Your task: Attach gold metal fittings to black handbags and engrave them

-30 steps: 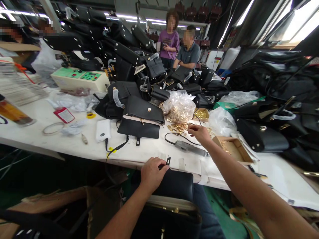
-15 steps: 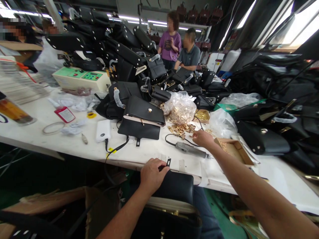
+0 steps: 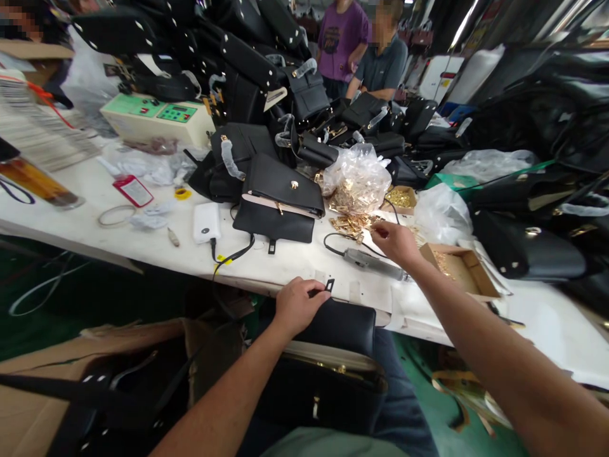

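Observation:
A black handbag (image 3: 328, 387) rests on my lap, its flap (image 3: 345, 327) lifted against the table edge. My left hand (image 3: 301, 306) pinches the small tab (image 3: 329, 285) at the end of that flap; a rectangular slot shows in the tab. Over the table, my right hand (image 3: 394, 242) is at the near right edge of a pile of gold metal fittings (image 3: 351, 225). Its thumb and fingers are drawn together, and whatever they hold is too small to make out. A grey electric screwdriver (image 3: 375, 263) lies just below this hand.
Another black bag (image 3: 280, 193) lies on the table, left of a plastic bag of gold fittings (image 3: 359, 184). Small cardboard boxes (image 3: 469, 270) hold gold parts. A white power bank (image 3: 206, 223) has a cable attached. Bags are heaped behind, where two people (image 3: 342, 41) are.
My view has tipped downward, so the table sits higher in it. My right hand's fingers have come closer to the gold pile. The left hand keeps its pinch on the tab.

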Demonstrator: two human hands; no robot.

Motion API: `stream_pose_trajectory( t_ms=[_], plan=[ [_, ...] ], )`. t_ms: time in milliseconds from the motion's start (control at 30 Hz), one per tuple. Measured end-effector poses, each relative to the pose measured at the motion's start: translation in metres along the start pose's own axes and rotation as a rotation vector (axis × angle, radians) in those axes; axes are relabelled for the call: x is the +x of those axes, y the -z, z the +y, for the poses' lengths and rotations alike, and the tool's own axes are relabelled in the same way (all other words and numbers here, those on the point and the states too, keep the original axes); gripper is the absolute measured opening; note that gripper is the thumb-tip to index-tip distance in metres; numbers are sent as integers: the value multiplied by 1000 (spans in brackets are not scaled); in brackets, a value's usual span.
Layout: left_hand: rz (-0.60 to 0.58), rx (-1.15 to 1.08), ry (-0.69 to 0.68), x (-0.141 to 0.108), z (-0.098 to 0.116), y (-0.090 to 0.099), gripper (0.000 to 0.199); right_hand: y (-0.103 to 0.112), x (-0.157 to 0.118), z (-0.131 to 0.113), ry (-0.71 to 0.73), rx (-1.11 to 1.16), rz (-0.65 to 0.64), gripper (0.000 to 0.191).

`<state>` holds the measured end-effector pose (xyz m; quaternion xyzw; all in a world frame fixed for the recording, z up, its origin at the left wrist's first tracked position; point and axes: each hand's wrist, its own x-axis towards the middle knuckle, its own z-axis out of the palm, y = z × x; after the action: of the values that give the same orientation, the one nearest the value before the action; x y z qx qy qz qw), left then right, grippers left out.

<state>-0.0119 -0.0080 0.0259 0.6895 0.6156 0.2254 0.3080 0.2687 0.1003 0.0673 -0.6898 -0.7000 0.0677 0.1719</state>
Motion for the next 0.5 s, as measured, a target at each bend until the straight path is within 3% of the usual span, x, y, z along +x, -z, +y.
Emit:
stream_pose_trajectory(
  t_ms=[100, 200, 333, 500],
  plan=[
    [-17, -61, -37, -1, -2, 2, 16, -3, -41, -29, 3, 624, 26, 40],
    [-53, -161, -97, -5, -2, 6, 14, -17, -82, -58, -16, 1028, -108, 34],
    [-111, -248, -154, -12, -2, 11, 18, -29, -108, -76, -121, 1163, -187, 31],
    [-116, -319, -163, -16, 0, 13, 19, -25, -110, -76, -140, 1203, -308, 36]
  ],
)
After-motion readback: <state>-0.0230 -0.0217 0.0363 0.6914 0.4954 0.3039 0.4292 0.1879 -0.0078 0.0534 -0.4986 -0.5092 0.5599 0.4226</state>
